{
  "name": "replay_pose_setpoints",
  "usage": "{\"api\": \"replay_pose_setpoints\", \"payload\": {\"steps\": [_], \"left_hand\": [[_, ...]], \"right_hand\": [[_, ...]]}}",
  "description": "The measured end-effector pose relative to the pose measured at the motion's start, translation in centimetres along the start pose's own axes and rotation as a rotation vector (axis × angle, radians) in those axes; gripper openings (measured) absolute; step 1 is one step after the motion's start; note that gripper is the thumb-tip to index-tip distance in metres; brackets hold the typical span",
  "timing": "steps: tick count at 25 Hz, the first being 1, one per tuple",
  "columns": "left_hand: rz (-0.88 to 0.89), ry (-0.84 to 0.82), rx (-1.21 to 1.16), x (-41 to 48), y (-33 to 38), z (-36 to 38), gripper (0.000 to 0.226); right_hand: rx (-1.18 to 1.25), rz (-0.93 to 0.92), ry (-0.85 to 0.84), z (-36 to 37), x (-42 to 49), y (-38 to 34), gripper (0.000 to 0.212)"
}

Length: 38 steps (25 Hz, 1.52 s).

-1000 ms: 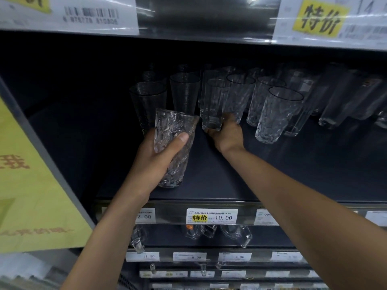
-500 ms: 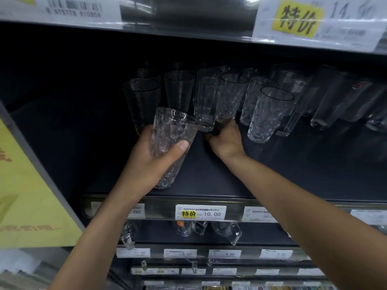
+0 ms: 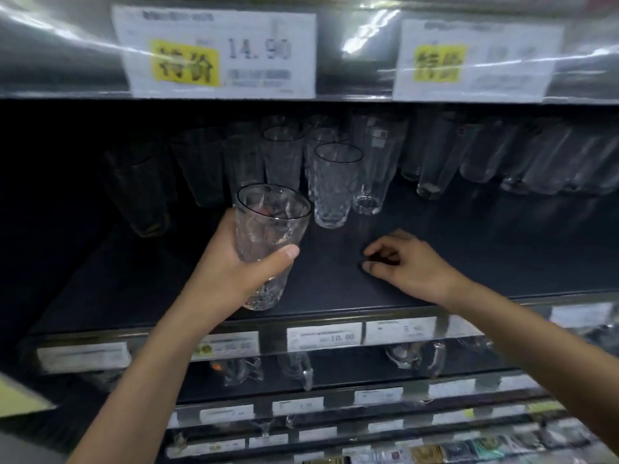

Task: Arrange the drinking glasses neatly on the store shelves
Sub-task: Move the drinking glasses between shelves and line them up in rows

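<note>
Clear textured drinking glass upright over dark shelf front, gripped by left hand | right hand empty, fingers loosely curled, to its right | likely slot straight ahead, beside front dimpled clear glass; left hand nearer

The person's left hand and right hand are bare, the fingernails trimmed short and plain. The left forearm and right forearm are slim and smooth, uncovered along their whole visible length to the edge of the view.
</note>
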<state>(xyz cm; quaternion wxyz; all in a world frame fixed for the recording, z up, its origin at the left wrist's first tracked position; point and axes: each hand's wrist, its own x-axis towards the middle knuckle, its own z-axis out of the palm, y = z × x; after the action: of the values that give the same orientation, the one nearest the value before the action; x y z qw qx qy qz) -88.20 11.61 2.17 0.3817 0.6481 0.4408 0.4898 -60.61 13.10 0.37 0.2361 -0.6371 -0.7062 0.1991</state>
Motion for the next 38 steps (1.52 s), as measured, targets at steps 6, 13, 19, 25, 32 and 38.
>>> {"api": "replay_pose_setpoints", "payload": {"steps": [6,13,19,25,32,38], "left_hand": [[-0.002,0.007,-0.004,1.2,2.5,11.2,0.06],[-0.03,0.111,0.02,4.4,3.0,22.8,0.056],[-0.125,0.28,-0.002,6.7,3.2,28.4,0.08],[-0.205,0.316,0.046,6.7,4.4,29.0,0.076],[-0.368,0.321,0.33,4.6,3.1,26.9,0.04],[-0.28,0.318,0.497,8.8,2.2,28.5,0.031]], "right_hand": [[-0.431,0.062,-0.168,-8.0,-1.5,10.2,0.061],[-0.439,-0.117,-0.258,-12.5,-1.4,17.2,0.06],[-0.427,-0.201,-0.228,-12.0,-0.5,18.8,0.06],[-0.429,-0.23,-0.228,-11.8,-0.3,19.3,0.063],[-0.426,-0.232,-0.236,-11.8,-0.3,19.1,0.063],[-0.415,-0.223,-0.234,-12.0,-0.5,18.9,0.062]]}}
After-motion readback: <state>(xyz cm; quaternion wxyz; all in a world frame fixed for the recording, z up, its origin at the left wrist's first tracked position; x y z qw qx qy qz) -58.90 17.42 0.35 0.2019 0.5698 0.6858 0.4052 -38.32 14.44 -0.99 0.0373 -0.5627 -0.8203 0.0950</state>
